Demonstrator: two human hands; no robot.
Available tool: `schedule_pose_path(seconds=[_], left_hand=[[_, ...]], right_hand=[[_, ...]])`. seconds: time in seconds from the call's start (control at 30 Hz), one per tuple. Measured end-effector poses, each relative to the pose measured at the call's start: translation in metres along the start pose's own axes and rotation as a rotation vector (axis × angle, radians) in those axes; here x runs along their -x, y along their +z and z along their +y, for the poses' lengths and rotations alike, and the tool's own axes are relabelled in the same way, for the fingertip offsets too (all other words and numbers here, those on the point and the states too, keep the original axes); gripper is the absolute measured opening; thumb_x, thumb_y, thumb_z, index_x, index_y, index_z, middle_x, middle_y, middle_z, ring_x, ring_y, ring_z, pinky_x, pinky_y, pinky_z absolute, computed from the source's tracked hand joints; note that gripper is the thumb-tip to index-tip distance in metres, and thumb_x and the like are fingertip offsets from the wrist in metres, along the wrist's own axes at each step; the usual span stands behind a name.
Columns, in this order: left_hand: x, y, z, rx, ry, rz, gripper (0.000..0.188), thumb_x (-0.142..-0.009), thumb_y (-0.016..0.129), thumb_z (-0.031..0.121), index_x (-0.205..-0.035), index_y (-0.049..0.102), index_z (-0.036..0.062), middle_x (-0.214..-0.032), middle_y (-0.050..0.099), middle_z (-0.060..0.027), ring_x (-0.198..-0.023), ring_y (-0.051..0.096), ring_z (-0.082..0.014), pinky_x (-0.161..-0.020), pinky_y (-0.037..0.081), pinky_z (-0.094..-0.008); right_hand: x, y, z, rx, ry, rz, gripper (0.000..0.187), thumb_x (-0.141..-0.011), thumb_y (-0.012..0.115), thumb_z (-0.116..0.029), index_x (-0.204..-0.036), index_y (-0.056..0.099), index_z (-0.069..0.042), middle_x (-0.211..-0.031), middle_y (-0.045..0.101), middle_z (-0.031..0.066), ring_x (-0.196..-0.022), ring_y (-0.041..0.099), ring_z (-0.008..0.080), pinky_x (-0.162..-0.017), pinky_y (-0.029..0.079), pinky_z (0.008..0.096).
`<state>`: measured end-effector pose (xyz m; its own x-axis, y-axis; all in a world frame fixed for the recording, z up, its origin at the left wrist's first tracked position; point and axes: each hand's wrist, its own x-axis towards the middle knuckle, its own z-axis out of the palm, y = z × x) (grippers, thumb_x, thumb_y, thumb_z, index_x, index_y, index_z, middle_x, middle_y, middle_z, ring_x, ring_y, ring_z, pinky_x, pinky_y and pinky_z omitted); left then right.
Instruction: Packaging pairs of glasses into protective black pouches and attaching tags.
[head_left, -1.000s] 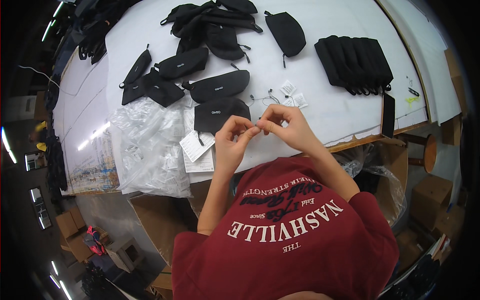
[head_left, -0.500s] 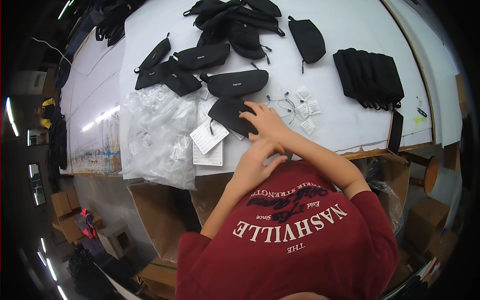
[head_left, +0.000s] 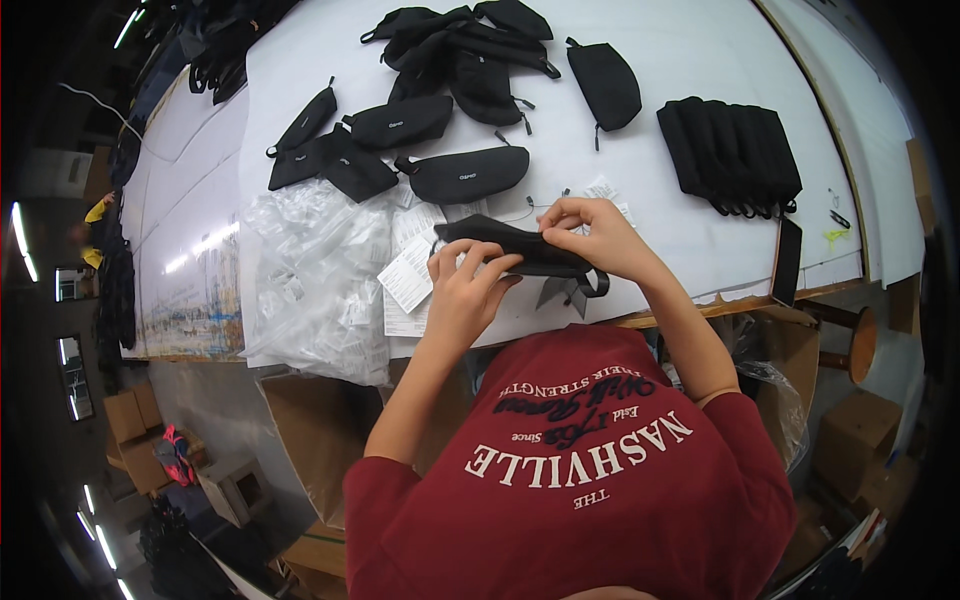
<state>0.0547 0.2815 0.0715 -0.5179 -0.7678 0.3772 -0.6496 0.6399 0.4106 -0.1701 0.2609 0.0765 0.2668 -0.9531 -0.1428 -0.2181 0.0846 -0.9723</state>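
Note:
Between my two hands is a black zip pouch (head_left: 527,242), lifted on edge at the table's near side, with its loop at the right end. My left hand (head_left: 462,290) grips the pouch's left part, fingers over its upper edge. My right hand (head_left: 608,238) pinches the top edge at the right, thumb against fingers. White printed cards (head_left: 406,278) lie on the table by my left hand. Small white tags (head_left: 602,190) with black cords are partly hidden behind my right hand. Just beyond the held pouch lies another black pouch (head_left: 470,174).
Clear plastic bags (head_left: 315,285) are heaped on the left. More black pouches (head_left: 485,85) are piled at the back. A row of black pouches (head_left: 730,155) stands packed together at the right, near a dark strap (head_left: 787,260). Cardboard boxes (head_left: 310,430) sit below the table edge.
The pouch was lying flat under my right hand; now it is raised on edge. My left hand has moved forward onto it, and my right hand has shifted right to pinch its top edge.

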Motion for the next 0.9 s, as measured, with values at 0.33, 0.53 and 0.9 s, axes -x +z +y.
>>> schedule_pose_path(seconds=[0.33,0.53,0.9], left_hand=[[-0.016,-0.001,-0.002,0.148,0.170,-0.093,0.020,-0.070,0.074,0.010,-0.087,0.064,0.0065,-0.091,0.062,-0.0045,-0.089,0.057,-0.0246,-0.080,0.042,-0.0369],[-0.011,-0.003,-0.005,0.274,0.084,-0.148,0.022,-0.071,0.073,0.006,-0.088,0.060,0.0033,-0.087,0.062,-0.0092,-0.082,0.058,-0.0277,-0.072,0.046,-0.0354],[-0.013,-0.005,-0.003,0.359,0.007,-0.201,0.025,-0.070,0.074,0.002,-0.089,0.058,-0.0010,-0.085,0.060,-0.0108,-0.081,0.059,-0.0286,-0.070,0.048,-0.0344]], right_hand=[[0.012,-0.019,-0.009,-0.029,-0.003,-0.163,0.015,-0.081,0.063,-0.013,-0.088,0.065,-0.001,-0.076,0.067,0.0041,-0.073,0.061,0.0078,-0.073,0.047,0.0235],[0.013,-0.018,-0.013,-0.055,-0.043,-0.174,0.014,-0.081,0.063,-0.013,-0.086,0.064,-0.001,-0.076,0.067,0.0047,-0.073,0.062,0.0098,-0.076,0.048,0.0257],[0.015,-0.016,-0.022,0.080,-0.167,-0.223,0.013,-0.080,0.061,-0.011,-0.085,0.063,0.001,-0.076,0.065,0.0054,-0.073,0.062,0.0144,-0.077,0.049,0.0297]])
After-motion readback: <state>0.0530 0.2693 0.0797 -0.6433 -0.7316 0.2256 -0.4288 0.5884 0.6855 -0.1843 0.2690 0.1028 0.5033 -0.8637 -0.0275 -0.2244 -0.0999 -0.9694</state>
